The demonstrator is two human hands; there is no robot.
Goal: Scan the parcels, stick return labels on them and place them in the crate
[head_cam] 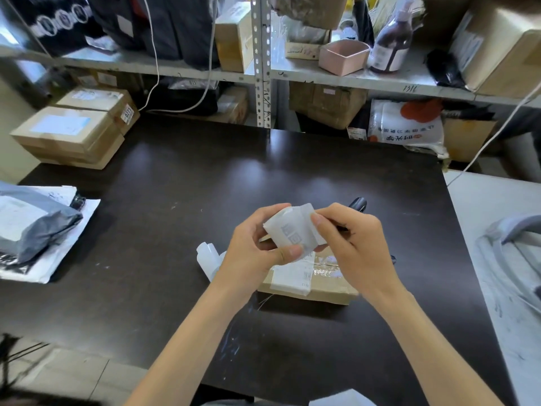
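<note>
– While the two hands are so close together, what are they holding?
– One white label sheet (292,230). The left hand (257,247) pinches its lower side with thumb and fingers. The right hand (351,244) pinches its top edge.
– Where is the parcel?
– One cardboard parcel (310,285) lies flat on the dark table (175,200), right under the hands. It has a white paper stuck on top. The hands hide a big part of it.
– Are there any boxes with things in them?
– One pink box (344,55) stands open on the shelf (351,80), but I cannot see inside it. One brown bottle (389,45) stands just beside it.
– What else is on the table?
– One curled white paper strip (207,259) lies beside the parcel, on its left. One black scanner (358,204) peeks out behind the right hand, so I see only its tip. At the left edge, one grey mailer bag (35,224) lies on one white mailer bag (67,247). At the far left corner there are at least two brown boxes (67,130) with labels.
– And below the shelf?
– One white sack (407,127) with red print and more cardboard boxes.
</note>
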